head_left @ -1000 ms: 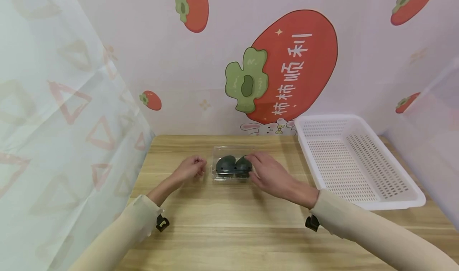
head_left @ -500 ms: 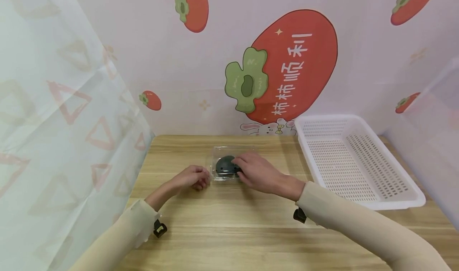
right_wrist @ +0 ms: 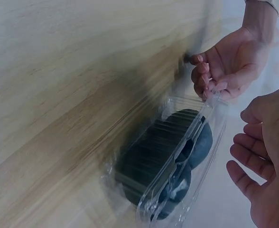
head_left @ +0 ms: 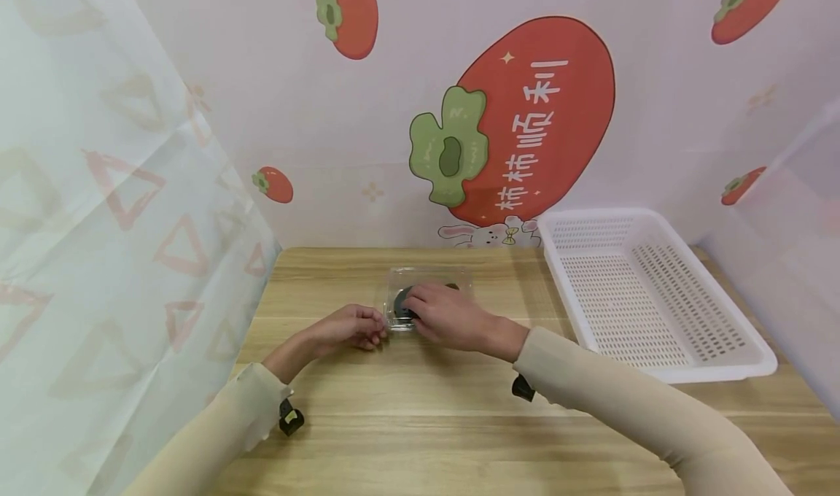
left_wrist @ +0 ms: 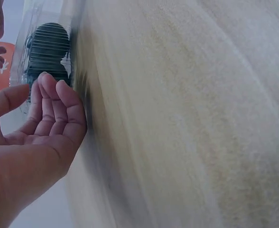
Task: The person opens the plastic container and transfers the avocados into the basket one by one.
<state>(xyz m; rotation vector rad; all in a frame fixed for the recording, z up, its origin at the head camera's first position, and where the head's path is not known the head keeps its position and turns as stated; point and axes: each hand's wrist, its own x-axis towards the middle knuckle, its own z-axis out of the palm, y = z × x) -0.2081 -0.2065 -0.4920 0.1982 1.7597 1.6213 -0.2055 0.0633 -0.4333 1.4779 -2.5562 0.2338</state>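
A clear lidded plastic box (head_left: 429, 273) sits at the back middle of the table, with dark green rounded things (right_wrist: 201, 145), possibly avocados, inside. My left hand (head_left: 352, 327) is at the box's left end, its fingers (left_wrist: 73, 107) bent and the thumb held apart from them. In the right wrist view its fingertips meet the box's near corner; whether they grip the edge is hard to tell. My right hand (head_left: 449, 317) hovers over the box from the right, fingers (right_wrist: 248, 156) relaxed and spread, covering part of the contents in the head view.
A white perforated plastic basket (head_left: 656, 314) stands at the right of the wooden table (head_left: 394, 423). Behind is a wall sheet (head_left: 367, 117) with printed persimmons; a white cloth (head_left: 98, 262) hangs along the left side.
My right hand has slid leftward across the box from its right end to its left part. My left hand has come slightly right, up to the box's left edge. The box has stayed put.
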